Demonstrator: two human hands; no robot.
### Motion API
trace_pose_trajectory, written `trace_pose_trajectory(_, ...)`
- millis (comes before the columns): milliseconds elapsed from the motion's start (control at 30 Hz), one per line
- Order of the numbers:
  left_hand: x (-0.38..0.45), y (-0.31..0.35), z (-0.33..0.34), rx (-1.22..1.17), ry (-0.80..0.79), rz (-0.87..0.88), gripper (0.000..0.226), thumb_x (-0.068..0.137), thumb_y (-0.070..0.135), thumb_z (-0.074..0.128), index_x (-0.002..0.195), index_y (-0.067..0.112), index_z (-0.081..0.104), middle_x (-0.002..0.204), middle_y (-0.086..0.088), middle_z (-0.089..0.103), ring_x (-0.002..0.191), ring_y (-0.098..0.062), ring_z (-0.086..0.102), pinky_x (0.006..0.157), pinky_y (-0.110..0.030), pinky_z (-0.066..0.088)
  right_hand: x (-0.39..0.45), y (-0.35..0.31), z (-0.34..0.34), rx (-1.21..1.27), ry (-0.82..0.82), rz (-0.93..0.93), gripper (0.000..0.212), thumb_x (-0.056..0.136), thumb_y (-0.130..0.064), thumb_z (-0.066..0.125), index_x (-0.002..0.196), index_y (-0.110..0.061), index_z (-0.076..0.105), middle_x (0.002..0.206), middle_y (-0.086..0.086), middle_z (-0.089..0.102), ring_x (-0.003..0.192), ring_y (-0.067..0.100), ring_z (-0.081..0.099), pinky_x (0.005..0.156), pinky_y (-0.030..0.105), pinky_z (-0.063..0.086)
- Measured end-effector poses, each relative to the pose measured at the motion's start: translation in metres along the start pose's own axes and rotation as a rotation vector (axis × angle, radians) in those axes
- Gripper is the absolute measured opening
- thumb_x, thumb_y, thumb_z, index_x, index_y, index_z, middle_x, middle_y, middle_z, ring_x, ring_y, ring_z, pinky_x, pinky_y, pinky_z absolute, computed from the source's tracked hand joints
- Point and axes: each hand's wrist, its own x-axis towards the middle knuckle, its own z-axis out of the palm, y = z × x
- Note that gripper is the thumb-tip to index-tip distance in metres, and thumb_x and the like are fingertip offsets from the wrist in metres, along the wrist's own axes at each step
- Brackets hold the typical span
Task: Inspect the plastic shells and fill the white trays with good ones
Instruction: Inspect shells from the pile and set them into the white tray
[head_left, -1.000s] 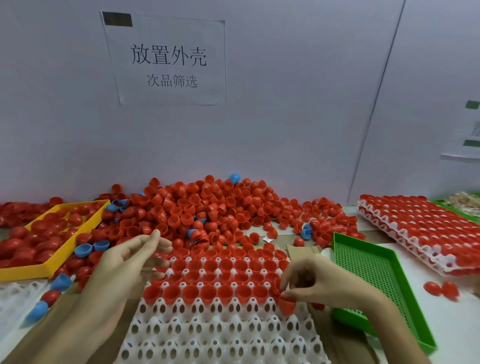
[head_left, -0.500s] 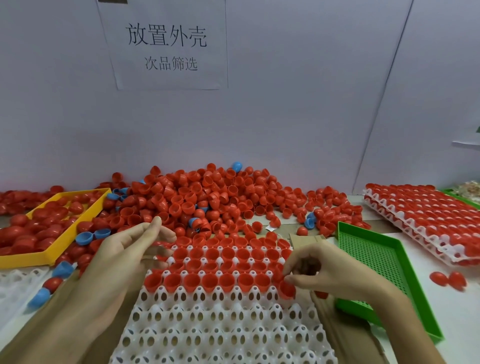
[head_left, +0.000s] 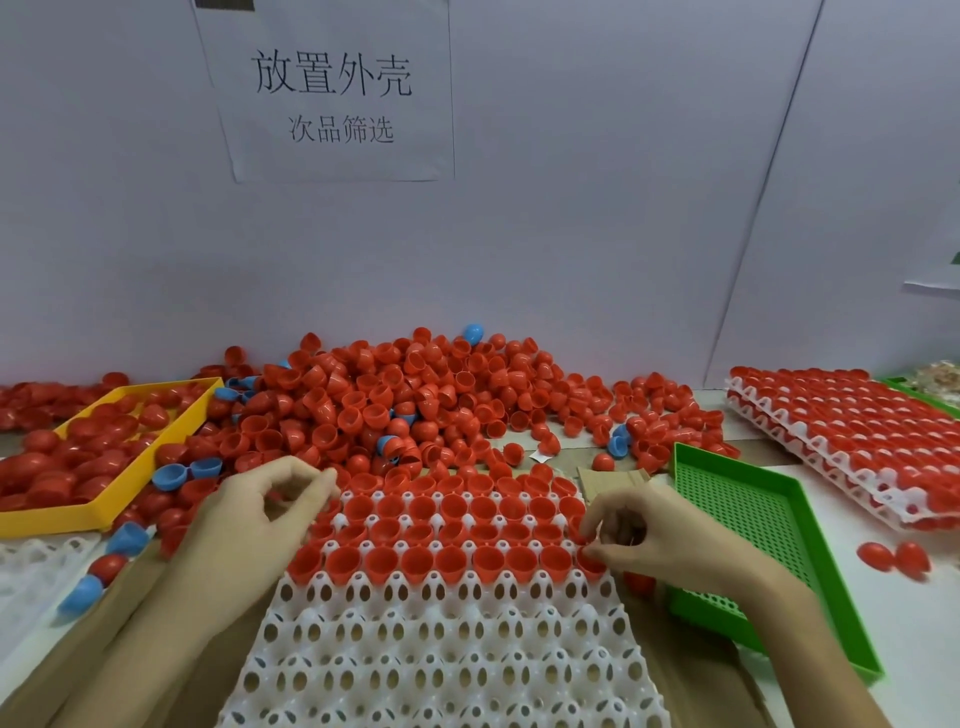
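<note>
Red plastic shells lie heaped at the far edge of the white tray, which I take as my landmark on the worktop; a few blue shells are mixed in among them. I see the tray's far rows already filled with red shells sitting open side up, while its near rows show only bare white cups. My right hand sits at the tray's right edge, thumb and forefinger pinching a red shell at the end of the nearest filled row. My left hand hovers over the tray's far left corner, fingers loosely curled with thumb and forefinger close together; I cannot tell whether it holds anything. Left of the tray stands a yellow bin holding red shells. Right of the tray a green perforated tray lies just beside it, and further right a stack of filled white trays.
</note>
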Motion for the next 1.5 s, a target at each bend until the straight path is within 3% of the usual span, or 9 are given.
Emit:
trace_pose_trajectory(100,0.002,-0.011,0.005,0.502,0.001,0.02,0.012,0.099,0.046,0.06,0.096,0.034,0.062,0.084,0.017,0.062,0.075,0.002,0.058,0.059,-0.015,0.042,0.001,0.001,-0.001,0.015,0.011,0.006,0.008,0.09,-0.031,0.079,0.094,-0.035,0.074,0.082,-0.006,0.074,0.074,0.015,0.068,0.067,0.029,0.059)
trace_pose_trajectory(167,0.003,-0.018,0.01,0.595,-0.05,-0.009,0.016,0.101,0.048,0.058,0.105,0.032,0.058,0.089,0.017,0.058,0.078,0.003,0.055,0.06,-0.014,0.043,0.002,0.001,0.001,-0.002,0.009,0.015,0.009,0.091,-0.028,0.078,0.094,-0.035,0.074,0.082,-0.006,0.073,0.075,0.017,0.068,0.069,0.033,0.06)
trace_pose_trajectory(433,0.004,-0.021,0.007,0.544,-0.058,-0.032,0.016,0.101,0.04,0.062,0.107,0.025,0.062,0.071,0.009,0.06,0.065,-0.002,0.055,0.049,-0.016,0.033,0.007,0.002,0.006,-0.013,0.119,0.043,0.011,0.09,-0.027,0.078,0.095,-0.036,0.077,0.085,-0.005,0.074,0.077,0.012,0.069,0.073,0.034,0.062)
trace_pose_trajectory(600,0.002,-0.019,0.004,0.485,-0.06,-0.025,0.013,0.101,0.038,0.063,0.104,0.025,0.064,0.08,0.009,0.067,0.073,-0.001,0.061,0.063,-0.019,0.052,0.004,0.003,0.003,0.047,0.161,0.038,0.007,0.088,-0.033,0.077,0.095,-0.036,0.078,0.083,-0.01,0.076,0.072,0.013,0.07,0.062,0.023,0.056)
trace_pose_trajectory(733,0.003,-0.02,0.004,0.438,-0.061,-0.023,0.012,0.101,0.037,0.064,0.103,0.025,0.065,0.085,0.01,0.068,0.078,-0.001,0.061,0.068,-0.019,0.053,0.005,0.001,0.002,0.036,0.118,0.063,0.007,0.088,-0.031,0.076,0.094,-0.03,0.079,0.083,-0.007,0.076,0.072,0.014,0.071,0.065,0.024,0.057)
trace_pose_trajectory(867,0.005,-0.021,0.004,0.454,-0.042,-0.01,0.015,0.101,0.039,0.062,0.102,0.025,0.066,0.086,0.01,0.066,0.079,-0.002,0.061,0.068,-0.018,0.051,0.004,-0.007,-0.013,0.092,0.282,0.036,0.023,0.085,-0.046,0.067,0.095,-0.029,0.079,0.078,-0.003,0.075,0.065,0.014,0.069,0.061,0.02,0.055)
trace_pose_trajectory(1000,0.006,-0.021,0.002,0.606,0.04,0.042,0.019,0.105,0.045,0.05,0.105,0.029,0.059,0.092,0.013,0.058,0.082,-0.007,0.06,0.067,-0.025,0.051,0.038,-0.017,-0.014,-0.024,0.318,-0.011,0.009,0.097,-0.026,0.067,0.097,-0.032,0.074,0.077,-0.01,0.075,0.072,0.004,0.07,0.068,0.019,0.058)
trace_pose_trajectory(1333,0.006,-0.021,-0.002,0.707,0.092,0.09,0.026,0.108,0.045,0.04,0.113,0.029,0.06,0.101,0.012,0.06,0.086,-0.008,0.062,0.066,-0.023,0.05,0.166,-0.039,0.027,-0.351,0.234,-0.125,0.047,0.098,-0.005,0.063,0.142,-0.023,0.059,0.143,0.001,0.06,0.128,0.019,0.058,0.11,0.033,0.048)
trace_pose_trajectory(1500,0.007,-0.022,-0.004,0.694,0.111,0.102,0.028,0.108,0.044,0.04,0.113,0.028,0.062,0.1,0.012,0.06,0.084,-0.007,0.061,0.069,-0.024,0.052,0.197,-0.049,0.038,-0.303,0.348,-0.104,0.054,0.097,-0.014,0.068,0.149,-0.022,0.053,0.151,0.002,0.054,0.139,0.021,0.051,0.116,0.037,0.041)
